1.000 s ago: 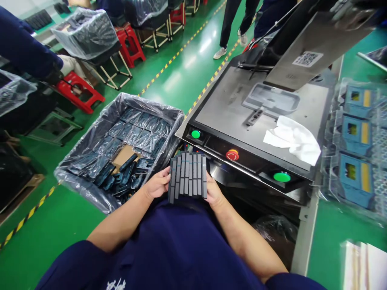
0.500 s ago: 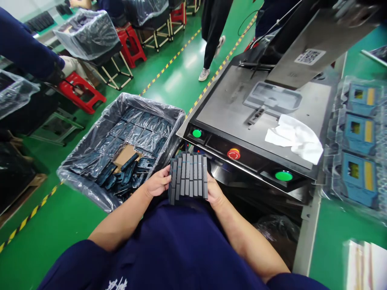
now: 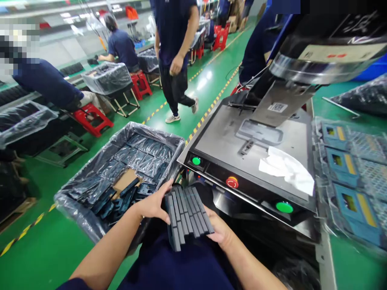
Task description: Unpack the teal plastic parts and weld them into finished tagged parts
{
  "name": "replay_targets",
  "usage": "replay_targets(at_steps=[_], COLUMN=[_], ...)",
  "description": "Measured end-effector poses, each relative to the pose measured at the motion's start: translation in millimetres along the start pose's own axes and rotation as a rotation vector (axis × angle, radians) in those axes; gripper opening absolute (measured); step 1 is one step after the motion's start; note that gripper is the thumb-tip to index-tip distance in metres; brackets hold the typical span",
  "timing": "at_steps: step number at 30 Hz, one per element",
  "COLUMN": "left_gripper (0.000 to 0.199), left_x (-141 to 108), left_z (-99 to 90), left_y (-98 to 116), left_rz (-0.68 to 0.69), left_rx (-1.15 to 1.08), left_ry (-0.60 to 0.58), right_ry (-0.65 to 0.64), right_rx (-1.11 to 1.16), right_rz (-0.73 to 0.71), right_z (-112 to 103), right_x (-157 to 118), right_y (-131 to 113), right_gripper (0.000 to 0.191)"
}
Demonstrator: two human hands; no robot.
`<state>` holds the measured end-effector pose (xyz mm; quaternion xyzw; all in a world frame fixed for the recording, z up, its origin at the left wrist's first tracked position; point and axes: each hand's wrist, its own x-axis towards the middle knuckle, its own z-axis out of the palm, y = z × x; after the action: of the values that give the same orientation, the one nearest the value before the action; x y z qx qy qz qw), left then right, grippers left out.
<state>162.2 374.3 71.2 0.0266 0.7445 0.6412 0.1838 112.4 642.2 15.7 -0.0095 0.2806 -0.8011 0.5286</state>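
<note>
A row of several dark grey plastic parts [image 3: 189, 213], pressed side by side, is held above my lap. My left hand [image 3: 155, 203] grips its left side, thumb at the front and fingers toward the back. On the right side, my right hand [image 3: 218, 227] supports the row, with some fingers hidden behind or beneath it. Left of the hands stands a plastic-lined bin [image 3: 75, 215] holding many similar dark parts, some in rows and some in a loose pile beside a piece of brown cardboard [image 3: 125, 182].
A machine with a metal plate [image 3: 211, 135], green buttons and a red button [image 3: 232, 182] stands ahead right, a white cloth [image 3: 287, 169] on it. Blue parts [image 3: 355, 209] lie in clear trays at right. A person [image 3: 175, 52] walks in the aisle; others sit at benches.
The view has tilted up, so more of the room shows. The held row now slants, and my left hand has spread its thumb across the front. The walking person appears further left.
</note>
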Motion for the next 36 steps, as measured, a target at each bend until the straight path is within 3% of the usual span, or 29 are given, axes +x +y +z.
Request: replay_targets(at_steps=[10,17,22,26,32,36], left_gripper=[0.126,0.127,0.141,0.135,0.122,0.123], left_x=[9,12,14,15,11,10], left_z=[-9.1,-5.8,-2.4,2.0,8.8,14.5], left_y=[40,49,52,58,62,47], left_rz=[0.140,0.292,0.203,0.227,0.365,0.401], left_rx=[0.589,0.787,1.042,1.202,1.267,1.138], left_ry=[-0.111,-0.186,-0.243,-0.250,-0.258,-0.298], right_ry=[0.026,-0.024,-0.085,-0.147,-0.207,-0.209], right_rx=[-0.120,-0.162,-0.179,-0.246,-0.388,-0.420], right_rz=[0.117,0.175,0.211,0.236,0.269,0.334], right_z=[9,13,18,27,44,38], right_x=[6,14,20,26,31,34], right_y=[-20,-27,-36,-55,-79,-71], right_gripper=[0.067,0.048,0.059,0.076,0.081,0.079])
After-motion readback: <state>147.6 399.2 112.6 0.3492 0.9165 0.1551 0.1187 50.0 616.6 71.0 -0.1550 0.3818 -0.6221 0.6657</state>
